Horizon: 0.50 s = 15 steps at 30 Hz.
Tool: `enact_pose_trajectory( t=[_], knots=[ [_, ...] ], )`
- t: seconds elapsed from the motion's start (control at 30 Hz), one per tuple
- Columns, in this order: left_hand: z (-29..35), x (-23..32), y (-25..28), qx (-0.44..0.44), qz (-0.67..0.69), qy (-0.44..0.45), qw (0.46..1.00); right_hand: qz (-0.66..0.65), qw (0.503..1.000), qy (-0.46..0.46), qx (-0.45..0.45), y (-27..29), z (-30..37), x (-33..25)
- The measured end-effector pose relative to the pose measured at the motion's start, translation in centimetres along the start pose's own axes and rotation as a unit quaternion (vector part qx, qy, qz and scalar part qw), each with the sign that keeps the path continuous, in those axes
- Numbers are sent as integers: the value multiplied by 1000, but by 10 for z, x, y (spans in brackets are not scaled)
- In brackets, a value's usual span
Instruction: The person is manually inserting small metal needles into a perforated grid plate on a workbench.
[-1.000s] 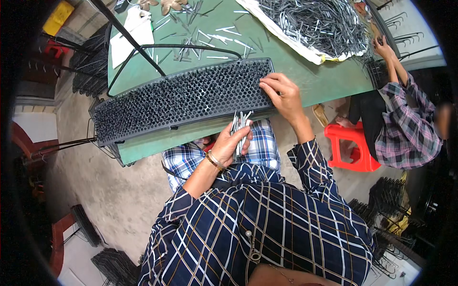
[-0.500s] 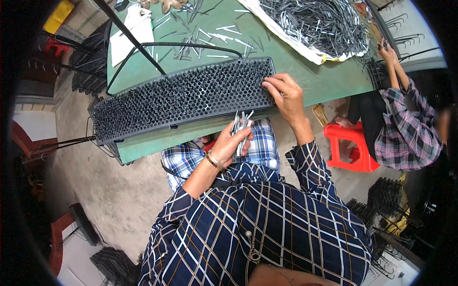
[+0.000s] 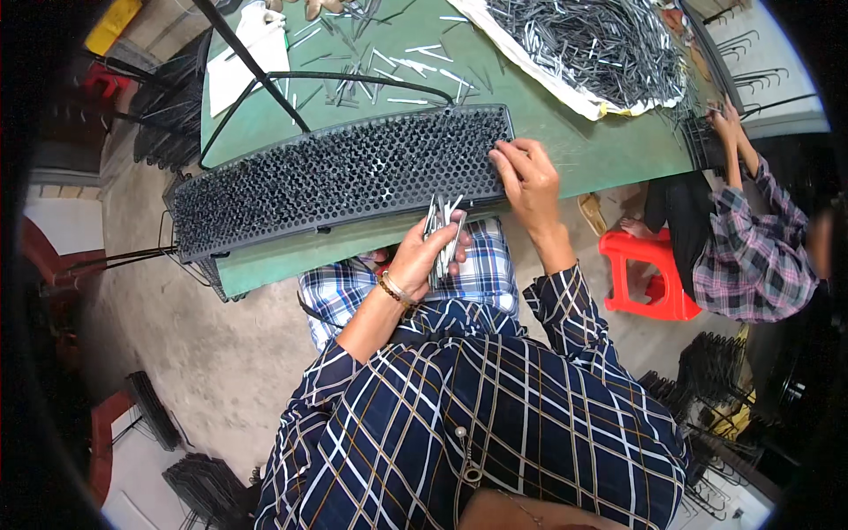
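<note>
While the left hand [image 3: 426,256] gripped a bundle of metal pins [image 3: 442,237], the right hand [image 3: 528,181], fingers curled, touched the perforated black rack [image 3: 336,177], which seemed nearly filled.

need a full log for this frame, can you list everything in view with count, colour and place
perforated tray: one, black, long, on the green table before the person
table: one, green top
loose metal pins: a heap, silvery, on a white sheet at the table's far right
scattered pins: several, silvery, behind the tray
stool: one, red, at the right
co-worker: one, plaid shirt, seated at the right
wire racks: stacks, black, on the floor
left hand: holds a bundle of pins
right hand: fingers at the tray's right end
</note>
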<state>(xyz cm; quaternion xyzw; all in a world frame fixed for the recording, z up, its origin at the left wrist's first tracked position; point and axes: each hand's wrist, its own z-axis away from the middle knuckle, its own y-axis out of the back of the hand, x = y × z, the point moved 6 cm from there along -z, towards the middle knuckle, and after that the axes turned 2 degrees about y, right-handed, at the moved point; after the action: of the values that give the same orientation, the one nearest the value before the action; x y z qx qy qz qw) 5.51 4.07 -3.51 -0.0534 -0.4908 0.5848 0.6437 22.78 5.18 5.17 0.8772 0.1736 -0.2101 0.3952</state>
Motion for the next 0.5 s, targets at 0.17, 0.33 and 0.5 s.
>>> enact_pose_trajectory(
  t=[0.17,0.33,0.5],
  knots=[
    [5,5,-3,-29,-1,-34,999,-245,937,-184,-168,-15,12,-6],
    [10,12,-14,-51,-49,-60,996,-375,860,-248,-242,-30,29,-20],
    [7,5,1,-35,9,-36,999,-312,897,-281,-137,-20,9,-10]
  ],
)
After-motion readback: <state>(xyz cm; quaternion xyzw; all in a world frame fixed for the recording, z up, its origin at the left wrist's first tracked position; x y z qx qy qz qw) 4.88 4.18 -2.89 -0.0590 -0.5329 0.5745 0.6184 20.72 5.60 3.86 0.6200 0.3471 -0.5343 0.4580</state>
